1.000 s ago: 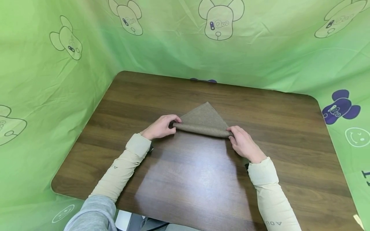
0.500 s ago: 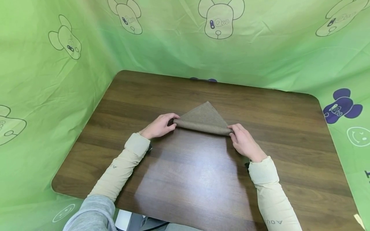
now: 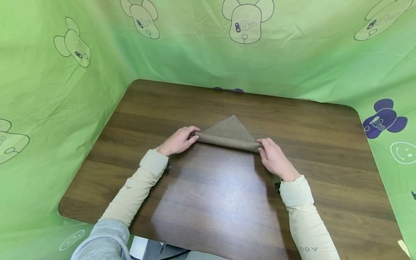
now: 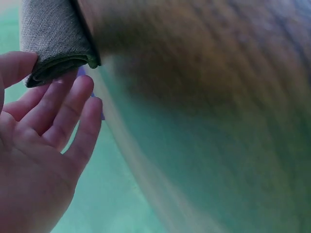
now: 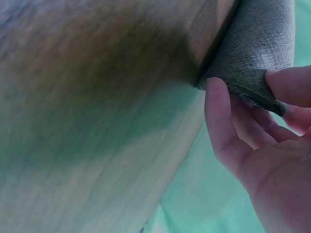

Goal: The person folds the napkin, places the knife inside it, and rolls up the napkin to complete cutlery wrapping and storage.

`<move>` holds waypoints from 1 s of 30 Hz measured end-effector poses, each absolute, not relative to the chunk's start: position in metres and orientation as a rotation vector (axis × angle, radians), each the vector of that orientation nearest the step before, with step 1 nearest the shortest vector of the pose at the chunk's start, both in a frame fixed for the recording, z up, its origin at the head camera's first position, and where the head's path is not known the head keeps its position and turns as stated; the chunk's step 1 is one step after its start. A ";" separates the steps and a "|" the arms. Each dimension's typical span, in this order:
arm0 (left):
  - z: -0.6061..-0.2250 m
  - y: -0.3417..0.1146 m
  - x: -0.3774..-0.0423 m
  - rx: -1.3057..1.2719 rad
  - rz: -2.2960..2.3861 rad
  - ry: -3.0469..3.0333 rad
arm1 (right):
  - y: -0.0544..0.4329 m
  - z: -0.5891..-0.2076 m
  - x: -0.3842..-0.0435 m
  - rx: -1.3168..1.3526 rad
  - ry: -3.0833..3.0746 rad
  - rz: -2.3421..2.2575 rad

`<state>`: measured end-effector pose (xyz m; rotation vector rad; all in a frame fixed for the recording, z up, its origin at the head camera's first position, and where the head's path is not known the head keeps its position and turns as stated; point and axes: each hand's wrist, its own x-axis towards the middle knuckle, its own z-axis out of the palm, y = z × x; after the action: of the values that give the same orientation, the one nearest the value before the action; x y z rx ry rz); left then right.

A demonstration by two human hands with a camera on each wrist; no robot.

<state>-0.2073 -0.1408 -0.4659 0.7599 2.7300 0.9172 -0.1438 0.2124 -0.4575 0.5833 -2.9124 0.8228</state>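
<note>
A brown-grey cloth [image 3: 229,130] lies near the middle of the wooden table, its far part a flat triangle pointing away from me. Its near edge is a thick roll running left to right. My left hand [image 3: 178,141] holds the roll's left end. In the left wrist view the layered end of the cloth [image 4: 58,41] sits between thumb and fingers, with the lower fingers extended. At the right end, my right hand [image 3: 275,159] grips the roll. The right wrist view shows the thumb on the cloth [image 5: 257,53], with other fingers under its end and partly hidden.
The brown wooden table [image 3: 208,206] has rounded corners. Green printed curtain [image 3: 195,61] hangs around its back and sides. A small pale piece [image 3: 403,249] shows at the right front edge. Light reflects off the tabletop in front of the cloth.
The rolled near edge has shifted slightly away from me and looks broader. Both hands have moved a little with it, still at its two ends. The triangle's tip stays in place.
</note>
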 end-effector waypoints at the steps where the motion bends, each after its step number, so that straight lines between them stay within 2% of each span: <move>1: -0.466 -0.141 -0.208 0.756 0.914 2.733 | 0.212 -0.458 -0.144 0.584 -2.908 0.824; 30: -0.467 -0.139 -0.213 0.701 0.881 2.754 | 0.210 -0.460 -0.150 0.507 -2.923 0.858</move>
<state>-0.2133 -0.1391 -0.4666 0.7005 2.7538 0.8815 -0.1505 0.2102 -0.4603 0.5066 -2.9228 0.8580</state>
